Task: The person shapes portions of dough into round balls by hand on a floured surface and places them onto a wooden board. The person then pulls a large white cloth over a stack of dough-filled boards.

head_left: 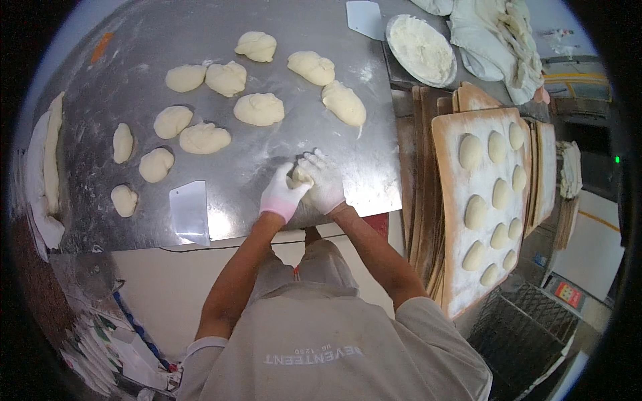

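My left hand (285, 191), in a white glove with a pink cuff, curls around a small piece of dough (302, 176) near the front edge of the metal table (254, 154). Against the same dough presses my right hand (325, 182), gloved in white, its fingers bent over the top. The gloves cover most of the piece. Beyond my hands, several pale dough lumps (259, 109) lie apart or touching on the steel. A flat white scraper (190, 212) rests at the table's front edge, left of my hands.
On my right, a floured wooden board (461, 294) bears rows of smooth dough rounds (475, 212), beside more upright boards (421, 180). A bowl of flour (421, 51), a second white scraper (364, 19) and cloths (495, 40) occupy the far right. Rolled cloth (48, 167) lies along the left edge.
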Demonstrator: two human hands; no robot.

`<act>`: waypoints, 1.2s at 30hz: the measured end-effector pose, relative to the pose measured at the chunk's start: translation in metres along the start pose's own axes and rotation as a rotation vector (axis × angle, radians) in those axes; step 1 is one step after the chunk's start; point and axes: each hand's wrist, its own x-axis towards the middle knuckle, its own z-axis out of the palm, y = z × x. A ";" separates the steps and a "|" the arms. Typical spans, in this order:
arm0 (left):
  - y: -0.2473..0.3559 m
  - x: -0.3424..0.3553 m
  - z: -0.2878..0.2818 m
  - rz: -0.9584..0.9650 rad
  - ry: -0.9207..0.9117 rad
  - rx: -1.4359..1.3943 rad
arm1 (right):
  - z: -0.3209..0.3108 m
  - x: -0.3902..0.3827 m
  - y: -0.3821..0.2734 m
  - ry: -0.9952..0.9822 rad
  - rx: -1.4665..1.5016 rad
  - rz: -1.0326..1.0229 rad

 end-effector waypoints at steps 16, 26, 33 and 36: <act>0.019 -0.001 0.031 0.179 -0.090 0.184 | -0.029 -0.023 0.004 -0.270 0.364 0.159; 0.013 -0.032 -0.031 -0.050 0.155 0.046 | -0.044 -0.026 -0.018 0.096 -0.024 -0.018; -0.022 -0.081 -0.154 -0.643 0.446 0.687 | 0.002 -0.075 -0.091 -0.196 0.149 -0.121; -0.026 -0.087 -0.150 -0.675 0.442 0.809 | 0.040 -0.062 -0.122 -0.175 0.304 -0.063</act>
